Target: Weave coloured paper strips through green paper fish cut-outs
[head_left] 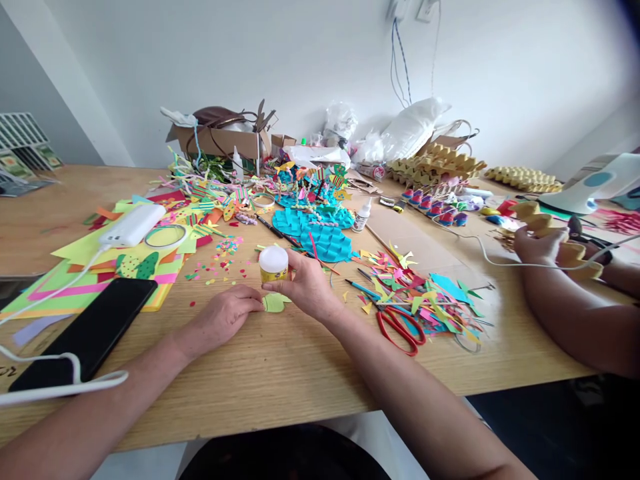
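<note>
wall point(300, 53): plain white | table point(280, 373): light wood grain | light: bright, even

Craft workroom: wooden tabletop point(310, 380) strewn with coloured paper scraps point(420, 300), red scissors point(397, 327), glue bottle point(363, 217) mid-table, blue paper model point(315, 227), egg cartons point(435, 167) and cardboard box point(220, 140) far along bare white wall point(300, 60).
</note>
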`<state>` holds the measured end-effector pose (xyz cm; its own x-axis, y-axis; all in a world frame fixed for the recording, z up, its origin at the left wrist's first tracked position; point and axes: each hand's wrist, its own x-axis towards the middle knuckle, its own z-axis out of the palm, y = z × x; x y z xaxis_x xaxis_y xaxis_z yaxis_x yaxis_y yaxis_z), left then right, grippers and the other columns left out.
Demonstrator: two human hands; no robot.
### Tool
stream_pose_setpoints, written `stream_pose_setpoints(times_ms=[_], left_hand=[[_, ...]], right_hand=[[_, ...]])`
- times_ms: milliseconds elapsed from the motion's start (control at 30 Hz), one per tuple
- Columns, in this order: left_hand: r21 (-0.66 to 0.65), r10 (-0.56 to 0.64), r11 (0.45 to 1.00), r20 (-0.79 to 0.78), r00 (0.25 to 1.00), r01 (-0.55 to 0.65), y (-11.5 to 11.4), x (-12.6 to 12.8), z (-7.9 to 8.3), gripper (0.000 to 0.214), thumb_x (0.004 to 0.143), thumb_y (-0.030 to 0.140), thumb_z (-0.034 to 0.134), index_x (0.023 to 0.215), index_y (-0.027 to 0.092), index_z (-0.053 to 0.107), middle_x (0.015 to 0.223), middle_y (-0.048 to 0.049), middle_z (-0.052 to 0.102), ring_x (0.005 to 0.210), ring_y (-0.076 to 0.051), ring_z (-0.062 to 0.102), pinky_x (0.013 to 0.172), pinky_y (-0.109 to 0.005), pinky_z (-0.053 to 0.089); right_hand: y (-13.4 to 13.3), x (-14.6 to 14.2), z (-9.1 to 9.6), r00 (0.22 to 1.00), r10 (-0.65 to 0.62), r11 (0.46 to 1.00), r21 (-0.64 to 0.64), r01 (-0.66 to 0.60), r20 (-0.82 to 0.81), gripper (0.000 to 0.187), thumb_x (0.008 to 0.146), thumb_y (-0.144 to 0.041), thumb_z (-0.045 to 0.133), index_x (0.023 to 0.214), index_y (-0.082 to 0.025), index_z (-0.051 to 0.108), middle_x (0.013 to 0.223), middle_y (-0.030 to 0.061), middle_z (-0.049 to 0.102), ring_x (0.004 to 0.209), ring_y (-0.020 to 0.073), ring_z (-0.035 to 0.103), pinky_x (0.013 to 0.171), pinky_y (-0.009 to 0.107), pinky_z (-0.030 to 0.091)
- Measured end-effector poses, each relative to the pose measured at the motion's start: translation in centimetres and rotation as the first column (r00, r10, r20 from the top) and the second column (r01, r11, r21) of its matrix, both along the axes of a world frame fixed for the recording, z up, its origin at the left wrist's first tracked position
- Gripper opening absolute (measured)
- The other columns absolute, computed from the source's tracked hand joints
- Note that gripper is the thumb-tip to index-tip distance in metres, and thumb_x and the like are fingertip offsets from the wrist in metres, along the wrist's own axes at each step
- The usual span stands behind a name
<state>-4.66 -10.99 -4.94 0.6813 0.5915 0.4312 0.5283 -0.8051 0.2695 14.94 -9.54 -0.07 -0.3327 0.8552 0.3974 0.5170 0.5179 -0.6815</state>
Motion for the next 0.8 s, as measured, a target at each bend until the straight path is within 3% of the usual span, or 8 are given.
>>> stream_pose_setpoints(times_ms=[800], left_hand=[[0.011,-0.018,1.0,-0.007,1.0,0.018,-0.03,0.09,0.33,0.033,0.08,0.003,0.039,0.085,0.017,0.067,0.091,-0.0065,0.067,0.088,-0.016,0.062,0.078,-0.03,0.051]], right_hand=[[0.11,0.1,-0.19,1.0,0.005,1.0,0.015,-0.005,-0.016,0.026,0.068,-0.028,0.068,0.091,-0.017,0.062,0.088,0.0019,0.066,0.079,0.0181,0.059,0.068,0.026,0.041]])
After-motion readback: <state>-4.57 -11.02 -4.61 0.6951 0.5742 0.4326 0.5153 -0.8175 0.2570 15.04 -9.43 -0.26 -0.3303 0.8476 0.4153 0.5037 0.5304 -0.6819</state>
